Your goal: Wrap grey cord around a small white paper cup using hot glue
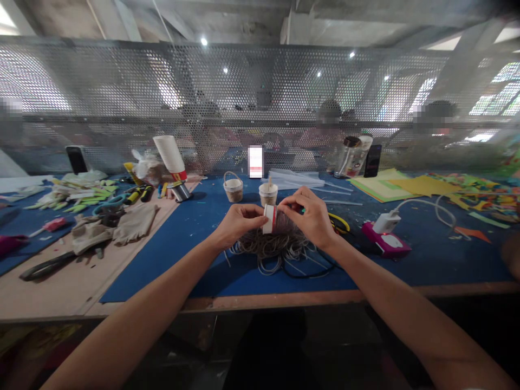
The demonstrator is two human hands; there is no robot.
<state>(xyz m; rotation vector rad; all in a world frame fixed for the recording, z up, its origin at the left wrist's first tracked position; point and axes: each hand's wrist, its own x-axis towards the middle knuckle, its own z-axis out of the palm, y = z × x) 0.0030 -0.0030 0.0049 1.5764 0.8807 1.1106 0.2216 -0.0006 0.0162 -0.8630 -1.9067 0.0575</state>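
My left hand (pixel 240 223) pinches the rim of a small paper cup (pixel 268 219), which lies tilted on its side above the mat. White and red paper shows at its rim end, and grey-brown cord appears wound round the rest. On the cup's other side, my right hand (pixel 307 214) has thumb and fingertips pressed together at the cord, though the strand itself is too fine to make out. Beneath both hands spreads a loose heap of cord (pixel 272 250). Just behind stand a cord-wrapped cup with a handle (pixel 233 190) and another wrapped cup (pixel 268 193) with a stick in it.
Yellow-handled pliers (pixel 339 223) and a magenta power socket (pixel 385 239) with a charger lie to the right. Leftward are stacked paper cups (pixel 169 154), gloves (pixel 135 223) and blue scissors (pixel 110 204). A perforated metal screen (pixel 219 116) borders the back; a phone (pixel 255 161) leans there.
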